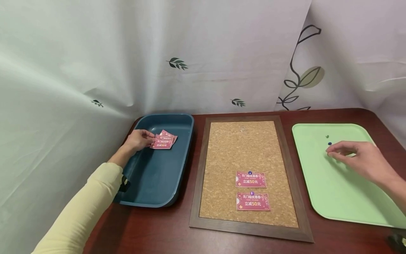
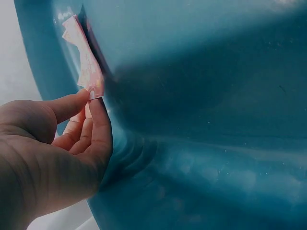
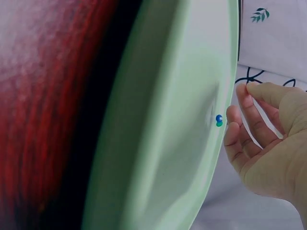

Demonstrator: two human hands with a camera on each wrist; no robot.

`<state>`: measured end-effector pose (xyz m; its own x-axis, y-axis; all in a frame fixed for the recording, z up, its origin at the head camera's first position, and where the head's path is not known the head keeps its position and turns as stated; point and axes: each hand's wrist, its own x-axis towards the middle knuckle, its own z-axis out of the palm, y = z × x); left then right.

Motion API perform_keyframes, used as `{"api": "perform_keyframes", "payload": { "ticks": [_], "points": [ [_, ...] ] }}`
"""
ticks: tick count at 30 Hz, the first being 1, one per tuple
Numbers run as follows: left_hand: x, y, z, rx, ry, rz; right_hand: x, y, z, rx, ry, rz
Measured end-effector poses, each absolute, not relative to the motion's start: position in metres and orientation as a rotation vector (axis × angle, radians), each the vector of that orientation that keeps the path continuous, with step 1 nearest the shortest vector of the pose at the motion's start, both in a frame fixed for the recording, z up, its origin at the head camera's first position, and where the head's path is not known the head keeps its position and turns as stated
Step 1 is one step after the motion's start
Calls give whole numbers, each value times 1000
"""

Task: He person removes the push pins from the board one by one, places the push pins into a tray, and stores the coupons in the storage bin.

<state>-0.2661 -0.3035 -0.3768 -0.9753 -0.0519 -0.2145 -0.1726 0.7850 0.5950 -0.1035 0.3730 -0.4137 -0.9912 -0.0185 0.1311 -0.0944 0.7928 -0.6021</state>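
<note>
In the head view my left hand (image 1: 139,139) is over the blue bin (image 1: 152,183), with overlapping pink coupons (image 1: 162,143) at its fingertips. The left wrist view shows thumb and forefinger pinching the edge of the pink coupons (image 2: 91,62); how many are held is unclear. My right hand (image 1: 360,157) hovers over the light green tray (image 1: 336,197). Its thumb and forefinger tips meet in the right wrist view, and anything tiny between them cannot be made out. Just beyond these fingers lie a blue push pin (image 1: 330,143) and a green push pin (image 1: 327,136).
Between bin and tray lies a framed cork board (image 1: 234,155). Two pink coupons, an upper (image 1: 250,180) and a lower (image 1: 253,202), are pinned on it. A small clear object (image 1: 243,129) sits near its top. A patterned curtain (image 1: 222,53) hangs behind the dark red table (image 1: 165,229).
</note>
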Motion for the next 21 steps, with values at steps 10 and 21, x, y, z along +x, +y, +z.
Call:
{"api": "perform_keyframes", "payload": {
  "ticks": [10,21],
  "points": [
    [-264,-304,-374,-179,2833,926,-106,376,-417,65,-2867,936],
    [-262,-306,-367,-171,2875,929,-108,388,-421,38,-2883,837]
  ]
}}
